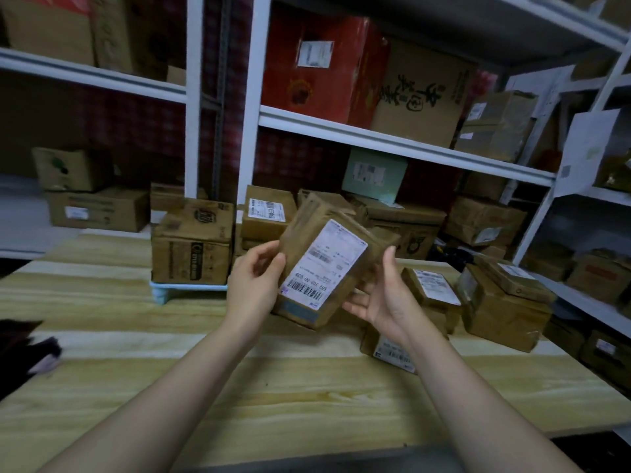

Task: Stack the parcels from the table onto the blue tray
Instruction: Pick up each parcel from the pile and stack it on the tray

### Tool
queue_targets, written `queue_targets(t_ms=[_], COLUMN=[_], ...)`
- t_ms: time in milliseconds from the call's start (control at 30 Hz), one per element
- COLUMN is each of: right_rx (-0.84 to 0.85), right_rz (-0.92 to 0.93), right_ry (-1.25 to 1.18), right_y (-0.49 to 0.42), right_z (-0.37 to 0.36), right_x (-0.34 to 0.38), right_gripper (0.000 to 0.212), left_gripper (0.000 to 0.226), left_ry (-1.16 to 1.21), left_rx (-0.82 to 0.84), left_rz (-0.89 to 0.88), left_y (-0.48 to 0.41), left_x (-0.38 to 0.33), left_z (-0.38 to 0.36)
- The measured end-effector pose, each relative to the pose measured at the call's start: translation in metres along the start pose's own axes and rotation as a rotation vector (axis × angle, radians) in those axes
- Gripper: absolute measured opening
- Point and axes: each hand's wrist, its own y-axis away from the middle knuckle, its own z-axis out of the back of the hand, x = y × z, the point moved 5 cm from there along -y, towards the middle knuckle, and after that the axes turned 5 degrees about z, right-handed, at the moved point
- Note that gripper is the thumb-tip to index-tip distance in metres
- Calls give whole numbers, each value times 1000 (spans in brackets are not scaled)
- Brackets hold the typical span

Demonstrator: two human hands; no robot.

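Observation:
Both hands hold a brown cardboard parcel (327,264) with a white barcode label in the air above the wooden table (239,387). My left hand (254,285) grips its left edge; my right hand (382,298) supports its right side and underside. The pale blue tray (186,287) stands on short legs at the table's far side, left of the held parcel. It carries a large brown box (193,245) and more parcels (266,216) stacked beside it. Several other parcels (502,302) lie on the table at the right, one partly hidden under my right wrist (389,349).
White metal shelving (392,138) loaded with cardboard boxes runs behind and to the right of the table. A dark object (24,349) lies at the table's left edge. Bare wood lies between me and the tray.

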Motion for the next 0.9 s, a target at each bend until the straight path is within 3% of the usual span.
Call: queue_targets(t_ms=[100,300,467,600,733,900], right_rx=[-23,-25,-50,-85,-75,-35], right_rz=[-35,-95,-145,-163,-153,-110], right_ry=[-16,-60,-124,-228,-329,-391], right_y=[0,-1,-3,0,1,7], right_z=[-4,-7,-7,-6,-1,2], right_x=[-7,-18,-28,-27,-25,-21], right_gripper=[63,59,60,47,62,43], left_gripper=[42,58,44,35,30,20], left_ry=[-99,-16,123,201,224,226], left_rx=[-64,-118,-183,-209,-241,-271], left_rz=[22,47,18,44,91,127], left_y=[-8,0,0,-2,-4,-6], left_x=[15,7,6,11,17,28], left_z=[17,32,36,39,40,38])
